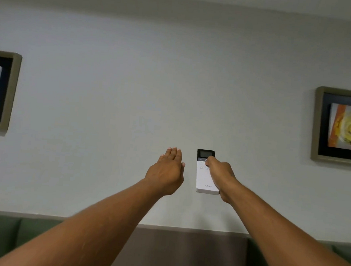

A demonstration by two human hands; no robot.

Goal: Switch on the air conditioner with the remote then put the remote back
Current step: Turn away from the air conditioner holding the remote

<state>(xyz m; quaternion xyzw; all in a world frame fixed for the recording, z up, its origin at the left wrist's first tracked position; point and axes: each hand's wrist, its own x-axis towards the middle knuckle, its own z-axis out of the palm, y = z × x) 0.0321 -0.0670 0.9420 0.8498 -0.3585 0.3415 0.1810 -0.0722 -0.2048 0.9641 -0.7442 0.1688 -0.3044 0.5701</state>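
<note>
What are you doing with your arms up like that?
The person is holding a white remote up toward the wall in the right hand, with the thumb resting on the buttons just below its dark screen. The left hand is open and empty, raised beside it and not touching the remote. Two framed pictures hang on the wall, one at the left and one at the right. The air conditioner itself is not in view, so it cannot be told whether it is on yet.
</note>
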